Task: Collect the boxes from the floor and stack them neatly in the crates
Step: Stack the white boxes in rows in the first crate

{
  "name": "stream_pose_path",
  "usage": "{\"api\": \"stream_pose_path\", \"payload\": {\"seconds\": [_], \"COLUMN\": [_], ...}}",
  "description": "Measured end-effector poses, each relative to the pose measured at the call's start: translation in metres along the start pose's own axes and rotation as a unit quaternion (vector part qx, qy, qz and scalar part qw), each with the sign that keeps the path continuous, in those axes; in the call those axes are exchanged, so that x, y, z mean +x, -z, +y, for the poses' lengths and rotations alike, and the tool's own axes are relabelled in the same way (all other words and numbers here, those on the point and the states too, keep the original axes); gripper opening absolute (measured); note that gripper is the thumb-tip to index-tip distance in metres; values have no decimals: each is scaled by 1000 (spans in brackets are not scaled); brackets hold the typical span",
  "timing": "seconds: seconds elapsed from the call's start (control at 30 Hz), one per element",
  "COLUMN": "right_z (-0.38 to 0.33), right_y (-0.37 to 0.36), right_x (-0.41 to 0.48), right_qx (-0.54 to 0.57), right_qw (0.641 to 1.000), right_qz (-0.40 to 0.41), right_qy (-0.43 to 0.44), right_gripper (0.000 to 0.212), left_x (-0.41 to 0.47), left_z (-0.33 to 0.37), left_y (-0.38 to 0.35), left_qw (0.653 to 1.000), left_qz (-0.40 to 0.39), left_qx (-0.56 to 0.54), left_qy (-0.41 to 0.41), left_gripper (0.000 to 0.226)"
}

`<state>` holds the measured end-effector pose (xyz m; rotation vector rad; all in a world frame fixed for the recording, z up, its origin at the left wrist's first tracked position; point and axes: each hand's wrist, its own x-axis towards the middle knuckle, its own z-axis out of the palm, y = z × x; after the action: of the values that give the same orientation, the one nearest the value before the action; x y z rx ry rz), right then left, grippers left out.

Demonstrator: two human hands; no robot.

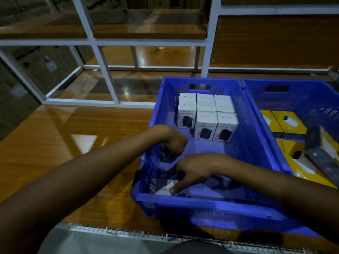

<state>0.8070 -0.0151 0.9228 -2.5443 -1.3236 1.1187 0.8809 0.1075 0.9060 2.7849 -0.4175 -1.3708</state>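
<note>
A blue plastic crate (255,136) stands on the glossy wooden floor. Several white boxes (207,114) stand upright in neat rows against its far wall. Both my hands are inside the crate's near left corner. My left hand (174,142) is curled at the left wall around a dark box, which is mostly hidden. My right hand (194,169) reaches in from the right, and its extended fingers press on a white and dark box (163,187) lying flat on the crate bottom. More blurred boxes lie under my hands.
A second blue crate (300,96) stands close to the right, holding yellow boxes (286,123) and a grey one. A white metal rack frame (102,70) stands behind the crates. A metal grating (128,233) runs along the near floor edge.
</note>
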Motion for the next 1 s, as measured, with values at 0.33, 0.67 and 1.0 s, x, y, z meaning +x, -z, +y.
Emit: {"api": "stream_pose_path", "payload": {"seconds": [0.33, 0.67, 1.0], "right_z": [-11, 78, 149], "right_y": [0, 50, 65], "right_x": [18, -5, -20], "right_qx": [-44, 97, 505], "right_qw": [993, 974, 700], "right_qz": [110, 206, 494], "right_qy": [23, -23, -105], "right_gripper": [35, 20, 31], "left_x": [1, -3, 9], "left_z": [-3, -2, 10], "left_y": [2, 31, 63], "left_qw": [1000, 889, 708], "left_qz": [13, 186, 99], "left_qx": [-13, -414, -672], "left_qy": [-23, -59, -196], "left_gripper": [25, 40, 32]}}
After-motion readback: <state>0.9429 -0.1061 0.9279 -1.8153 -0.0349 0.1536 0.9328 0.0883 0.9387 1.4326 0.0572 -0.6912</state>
